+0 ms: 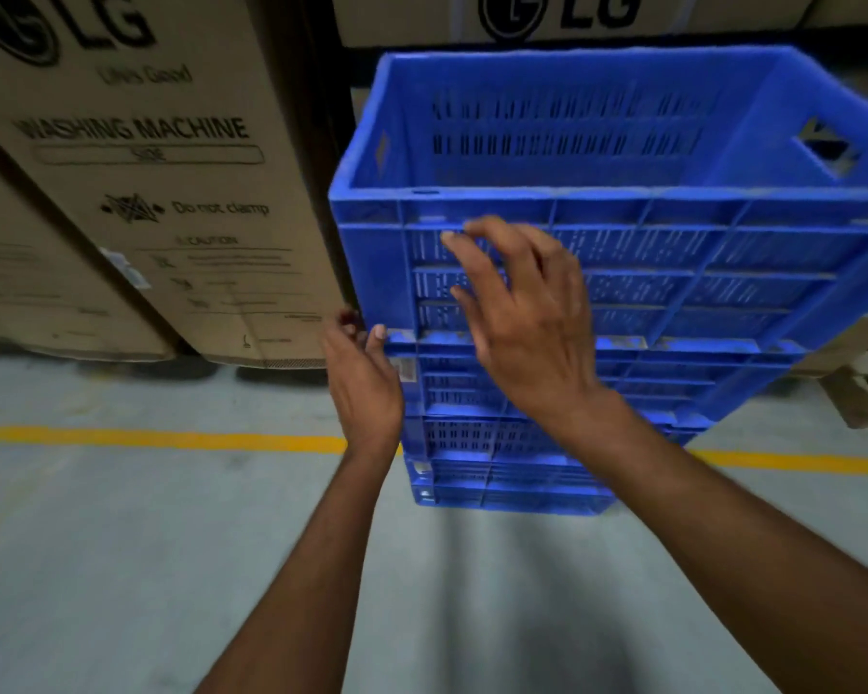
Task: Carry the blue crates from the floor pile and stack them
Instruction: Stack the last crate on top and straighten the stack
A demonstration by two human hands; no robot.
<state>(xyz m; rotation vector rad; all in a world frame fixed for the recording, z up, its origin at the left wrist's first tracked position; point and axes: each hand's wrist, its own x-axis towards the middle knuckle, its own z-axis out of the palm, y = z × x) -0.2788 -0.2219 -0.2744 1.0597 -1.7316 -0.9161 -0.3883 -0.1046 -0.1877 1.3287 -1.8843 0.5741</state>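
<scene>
Both hands open, the left hand (364, 380) at the stack's corner, the right hand (527, 313) before the top crate (647, 192): rigid, apparently light plastic, best gripped by its side handle slots.

The top crate (622, 202) runs off the right edge, its front wall partly behind the right hand (527, 313).

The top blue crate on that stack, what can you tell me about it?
The top blue crate looks like moulded plastic, with slotted, ribbed walls, a handle hole in its right end and nothing visible inside. It sits upright on the blue stack. The right hand is spread open against its near wall; whether it touches is unclear.
</scene>
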